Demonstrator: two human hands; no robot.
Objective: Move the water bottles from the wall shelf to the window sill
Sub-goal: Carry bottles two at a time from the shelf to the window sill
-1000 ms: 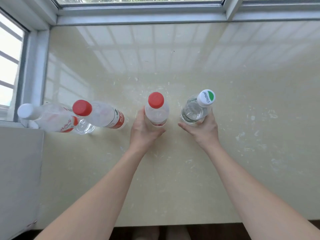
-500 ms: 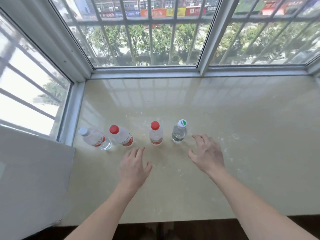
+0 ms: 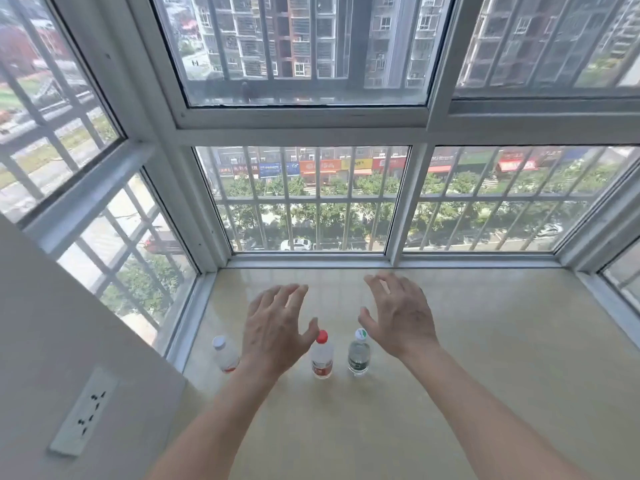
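Water bottles stand upright in a row on the beige window sill (image 3: 485, 358). A white-capped bottle (image 3: 225, 355) is at the left, a red-capped bottle (image 3: 322, 358) in the middle, and a bottle with a green and white cap (image 3: 359, 355) to its right. My left hand (image 3: 275, 330) hovers above the row with fingers spread, hiding whatever stands between the white-capped and red-capped bottles. Above and to the right of the green-capped bottle, my right hand (image 3: 401, 317) is open too. Neither hand touches a bottle.
Barred windows (image 3: 304, 199) enclose the sill at the back and both sides. A white wall (image 3: 52, 341) with a socket plate (image 3: 85, 410) stands at the left, close to the white-capped bottle.
Both hands let go of the red-capped and green-capped bottles, then pulled back and rose with fingers spread. The view tilted up from the sill to the windows.
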